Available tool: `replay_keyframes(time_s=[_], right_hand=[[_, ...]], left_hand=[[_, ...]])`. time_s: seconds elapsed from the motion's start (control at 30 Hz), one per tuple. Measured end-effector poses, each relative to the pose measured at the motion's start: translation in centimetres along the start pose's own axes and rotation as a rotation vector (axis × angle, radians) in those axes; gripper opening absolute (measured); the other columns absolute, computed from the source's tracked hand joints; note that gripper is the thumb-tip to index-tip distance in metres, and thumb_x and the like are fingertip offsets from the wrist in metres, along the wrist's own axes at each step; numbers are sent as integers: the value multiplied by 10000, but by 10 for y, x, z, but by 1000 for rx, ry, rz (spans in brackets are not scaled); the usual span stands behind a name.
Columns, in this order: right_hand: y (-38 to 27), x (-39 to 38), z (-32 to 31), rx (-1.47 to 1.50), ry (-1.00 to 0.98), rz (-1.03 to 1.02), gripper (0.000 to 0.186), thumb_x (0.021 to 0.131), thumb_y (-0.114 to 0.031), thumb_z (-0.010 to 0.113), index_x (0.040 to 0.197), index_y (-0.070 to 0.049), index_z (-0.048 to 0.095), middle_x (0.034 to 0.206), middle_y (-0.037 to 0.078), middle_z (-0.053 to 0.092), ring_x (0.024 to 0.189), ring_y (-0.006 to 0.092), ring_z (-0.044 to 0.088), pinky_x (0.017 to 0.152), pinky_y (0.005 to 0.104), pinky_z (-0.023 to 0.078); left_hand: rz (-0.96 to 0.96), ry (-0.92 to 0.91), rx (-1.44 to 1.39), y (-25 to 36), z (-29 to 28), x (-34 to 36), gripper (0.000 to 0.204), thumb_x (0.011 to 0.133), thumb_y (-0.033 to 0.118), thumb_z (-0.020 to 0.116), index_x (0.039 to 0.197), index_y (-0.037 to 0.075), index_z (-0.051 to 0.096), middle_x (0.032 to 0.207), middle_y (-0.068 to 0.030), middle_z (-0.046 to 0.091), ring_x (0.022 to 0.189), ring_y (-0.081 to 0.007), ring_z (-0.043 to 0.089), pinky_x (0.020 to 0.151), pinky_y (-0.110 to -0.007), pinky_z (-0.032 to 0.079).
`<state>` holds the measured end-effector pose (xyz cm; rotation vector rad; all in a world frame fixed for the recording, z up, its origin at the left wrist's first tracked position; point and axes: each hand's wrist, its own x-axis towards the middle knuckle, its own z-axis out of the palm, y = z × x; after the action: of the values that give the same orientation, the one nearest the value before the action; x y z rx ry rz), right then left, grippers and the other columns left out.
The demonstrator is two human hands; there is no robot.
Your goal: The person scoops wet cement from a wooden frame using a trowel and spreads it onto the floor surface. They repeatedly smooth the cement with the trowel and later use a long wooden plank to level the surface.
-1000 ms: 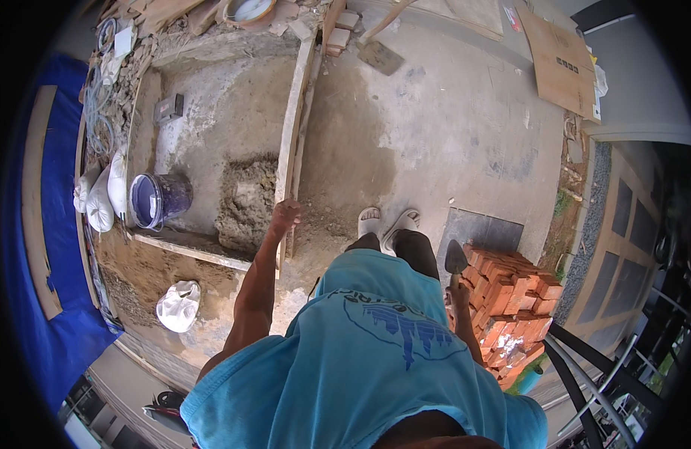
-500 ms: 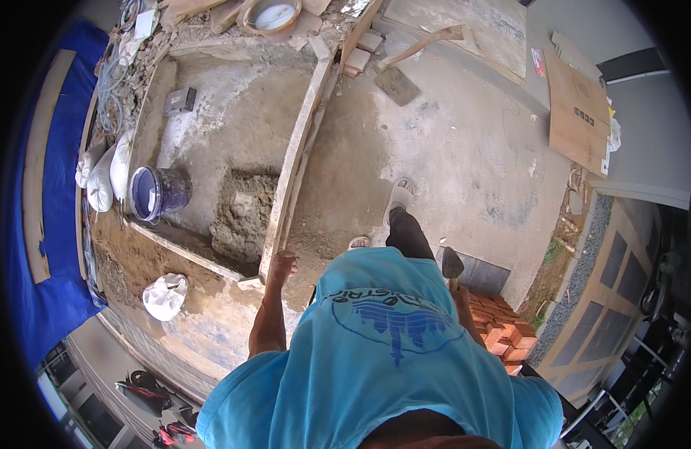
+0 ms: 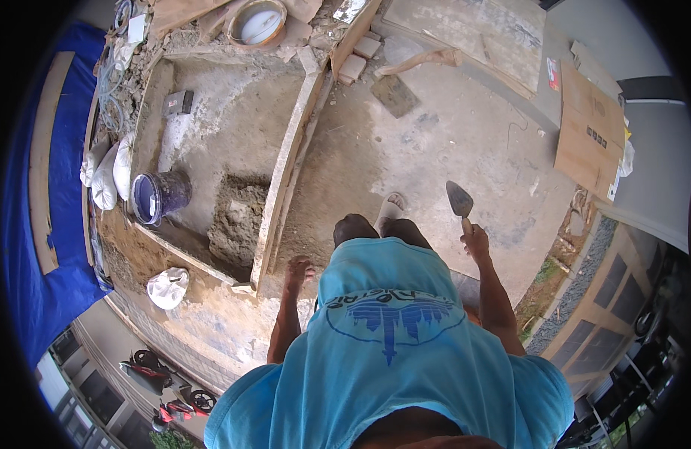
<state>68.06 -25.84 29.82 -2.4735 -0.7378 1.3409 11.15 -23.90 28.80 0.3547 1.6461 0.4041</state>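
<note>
In my right hand (image 3: 475, 241) is a trowel (image 3: 459, 199). My fingers are wrapped round its handle, and its dark blade points forward over the concrete floor. My left hand (image 3: 299, 271) hangs at my left side, near the corner of a timber-edged mixing bed (image 3: 237, 105), with nothing in it and its fingers loosely apart. Inside the bed lies a heap of wet grey mortar (image 3: 239, 221). A dark purple bucket (image 3: 162, 196) is tipped on its side left of the heap, its mouth facing left.
A square metal plate (image 3: 395, 93) lies on the floor (image 3: 503, 172) ahead. A curved piece of wood (image 3: 420, 61) is just beyond it. Flattened cardboard (image 3: 591, 135) leans at the right. White sacks (image 3: 106, 179) stand left of the bed, and a white bag (image 3: 168, 288) lies in front.
My right hand has swung forward and outward with the trowel. My left hand has moved slightly right and its fingers have loosened. My legs have shifted, and the brick stack is mostly hidden now.
</note>
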Motion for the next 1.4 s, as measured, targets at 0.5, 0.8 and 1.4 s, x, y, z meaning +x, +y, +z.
replay_keyframes(time_s=[0.5, 0.8, 1.4], right_hand=[[-69, 8, 9, -219, -96, 158, 245, 814, -200, 655, 933, 0, 579, 730, 98, 673, 525, 210, 629, 440, 366, 523], [-98, -12, 33, 0, -101, 249, 555, 909, -526, 484, 882, 15, 607, 679, 108, 612, 502, 208, 592, 445, 366, 517], [-175, 128, -65, -6, -166, 162, 313, 927, -370, 615, 983, -62, 619, 631, 30, 540, 454, 139, 502, 389, 316, 409]], left_hand=[[-145, 33, 55, 40, -39, 55, 304, 902, 159, 606, 1176, 37, 562, 874, -144, 652, 659, -222, 646, 580, -363, 553], [194, -43, -54, 219, -58, 99, 185, 879, 117, 617, 1047, 50, 579, 792, -12, 574, 631, -102, 551, 532, -240, 446], [-30, 95, -57, 127, 60, 48, 292, 890, 222, 638, 1132, 64, 597, 871, -97, 656, 679, -192, 658, 603, -329, 554]])
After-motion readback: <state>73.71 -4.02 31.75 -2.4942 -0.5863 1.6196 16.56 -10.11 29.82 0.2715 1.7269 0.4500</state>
